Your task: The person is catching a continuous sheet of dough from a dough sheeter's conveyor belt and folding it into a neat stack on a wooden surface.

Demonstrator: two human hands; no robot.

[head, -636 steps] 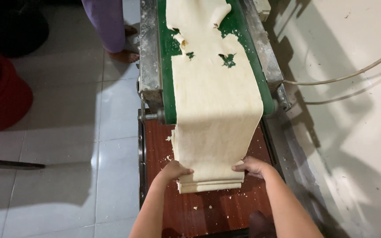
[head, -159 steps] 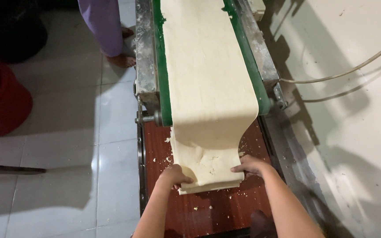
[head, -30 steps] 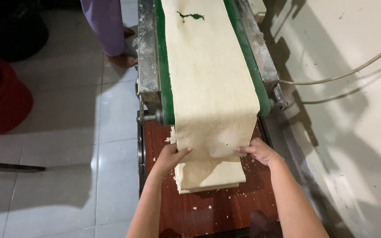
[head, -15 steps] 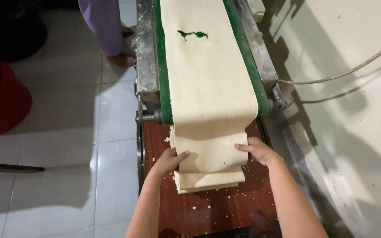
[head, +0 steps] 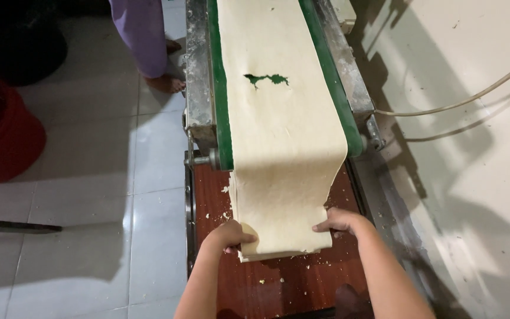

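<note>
We see bare red-brown board below the folded dough sheet — room to pass; the green belt and metal frame block above.

Dough sheet hanging off green conveyor belt, left hand, right hand gripping its folded end

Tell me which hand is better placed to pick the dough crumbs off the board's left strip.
Left. The left hand sits at the dough sheet's left edge, just below those crumbs; the right hand holds the far edge.
</note>
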